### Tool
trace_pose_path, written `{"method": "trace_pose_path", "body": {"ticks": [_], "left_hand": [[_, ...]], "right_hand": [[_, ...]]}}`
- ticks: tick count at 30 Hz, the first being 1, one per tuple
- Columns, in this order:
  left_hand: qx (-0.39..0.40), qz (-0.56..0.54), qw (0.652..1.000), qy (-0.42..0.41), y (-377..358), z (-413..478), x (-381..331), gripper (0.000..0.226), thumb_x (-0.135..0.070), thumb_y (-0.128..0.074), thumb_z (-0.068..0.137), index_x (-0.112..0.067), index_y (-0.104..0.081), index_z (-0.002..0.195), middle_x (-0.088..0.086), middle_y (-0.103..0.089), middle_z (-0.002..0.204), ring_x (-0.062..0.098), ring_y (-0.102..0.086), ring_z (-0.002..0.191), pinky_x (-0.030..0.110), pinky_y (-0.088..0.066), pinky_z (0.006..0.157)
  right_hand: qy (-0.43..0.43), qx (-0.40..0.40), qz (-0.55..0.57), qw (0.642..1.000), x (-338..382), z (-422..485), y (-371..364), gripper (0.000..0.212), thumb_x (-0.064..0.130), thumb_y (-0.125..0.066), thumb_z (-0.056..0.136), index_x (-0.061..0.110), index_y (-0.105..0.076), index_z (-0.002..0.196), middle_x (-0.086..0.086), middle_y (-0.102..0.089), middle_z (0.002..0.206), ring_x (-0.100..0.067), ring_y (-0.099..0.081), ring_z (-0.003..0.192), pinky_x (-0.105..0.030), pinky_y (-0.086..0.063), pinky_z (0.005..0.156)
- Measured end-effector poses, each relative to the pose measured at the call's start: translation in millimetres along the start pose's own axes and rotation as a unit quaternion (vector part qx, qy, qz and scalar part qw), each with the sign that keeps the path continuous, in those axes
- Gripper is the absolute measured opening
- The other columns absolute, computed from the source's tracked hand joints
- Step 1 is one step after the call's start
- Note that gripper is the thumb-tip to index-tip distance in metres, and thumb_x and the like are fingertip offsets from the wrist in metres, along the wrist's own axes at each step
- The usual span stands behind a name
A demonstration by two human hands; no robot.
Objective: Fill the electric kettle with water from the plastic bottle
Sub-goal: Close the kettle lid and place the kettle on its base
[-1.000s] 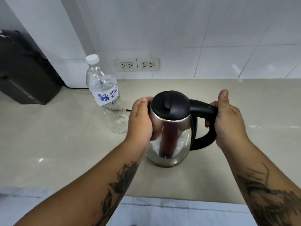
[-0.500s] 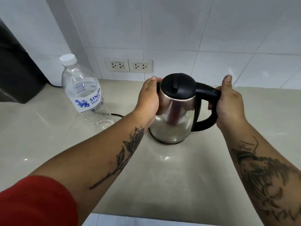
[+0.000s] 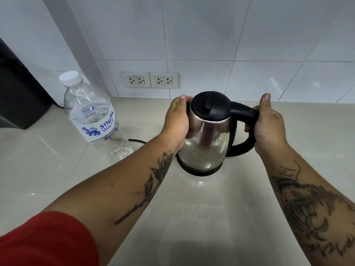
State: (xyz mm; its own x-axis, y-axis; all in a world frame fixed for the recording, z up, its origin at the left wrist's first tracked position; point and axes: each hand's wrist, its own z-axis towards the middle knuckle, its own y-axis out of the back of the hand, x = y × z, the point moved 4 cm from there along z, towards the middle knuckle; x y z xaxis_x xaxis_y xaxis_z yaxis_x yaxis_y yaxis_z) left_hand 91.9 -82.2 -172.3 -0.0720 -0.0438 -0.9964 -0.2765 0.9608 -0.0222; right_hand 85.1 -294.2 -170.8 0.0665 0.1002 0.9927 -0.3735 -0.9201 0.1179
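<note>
A steel electric kettle with a closed black lid stands on its black base in the middle of the counter. My left hand wraps around the kettle's left side. My right hand grips the black handle, thumb raised. To the left stands a clear plastic water bottle, upright, with a white cap on and a blue-printed label. Neither hand touches the bottle.
The beige counter runs to a white tiled wall with two double sockets. A black appliance sits at the far left. A black cord lies behind the bottle, toward the kettle.
The kettle, held in both hands, has moved away from me toward the wall and now sits on its base. The view has shifted closer to the bottle.
</note>
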Motion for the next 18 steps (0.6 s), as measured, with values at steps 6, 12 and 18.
{"method": "trace_pose_path", "body": {"ticks": [6, 12, 18], "left_hand": [[0.012, 0.002, 1.000, 0.002, 4, 4, 8, 0.035, -0.029, -0.031, 0.102, -0.020, -0.064, 0.107, -0.008, -0.068, 0.099, 0.006, -0.062, 0.094, 0.023, -0.046, 0.075], [0.033, 0.021, 0.999, 0.006, 6, 4, 8, 0.038, -0.033, -0.030, 0.101, -0.021, -0.065, 0.112, -0.006, -0.069, 0.103, 0.007, -0.062, 0.097, 0.024, -0.046, 0.075], [0.036, 0.033, 0.999, 0.003, 7, 5, 5, 0.038, -0.031, -0.030, 0.100, -0.021, -0.066, 0.109, -0.002, -0.069, 0.103, 0.011, -0.062, 0.097, 0.026, -0.047, 0.074]], "right_hand": [[0.036, 0.000, -0.042, 0.998, -2, 0, -2, 0.064, 0.059, -0.026, 0.097, 0.015, -0.059, 0.062, -0.012, -0.053, 0.054, -0.025, -0.050, 0.059, -0.033, -0.039, 0.063], [0.070, 0.003, -0.034, 0.997, -6, -11, 5, 0.045, 0.047, -0.030, 0.100, 0.023, -0.062, 0.079, -0.006, -0.061, 0.073, -0.018, -0.054, 0.067, -0.032, -0.041, 0.069], [0.156, 0.005, -0.073, 0.985, -11, -42, 25, 0.038, 0.021, -0.050, 0.095, 0.040, -0.056, 0.128, 0.010, -0.057, 0.123, 0.001, -0.052, 0.114, -0.027, -0.041, 0.099]]}}
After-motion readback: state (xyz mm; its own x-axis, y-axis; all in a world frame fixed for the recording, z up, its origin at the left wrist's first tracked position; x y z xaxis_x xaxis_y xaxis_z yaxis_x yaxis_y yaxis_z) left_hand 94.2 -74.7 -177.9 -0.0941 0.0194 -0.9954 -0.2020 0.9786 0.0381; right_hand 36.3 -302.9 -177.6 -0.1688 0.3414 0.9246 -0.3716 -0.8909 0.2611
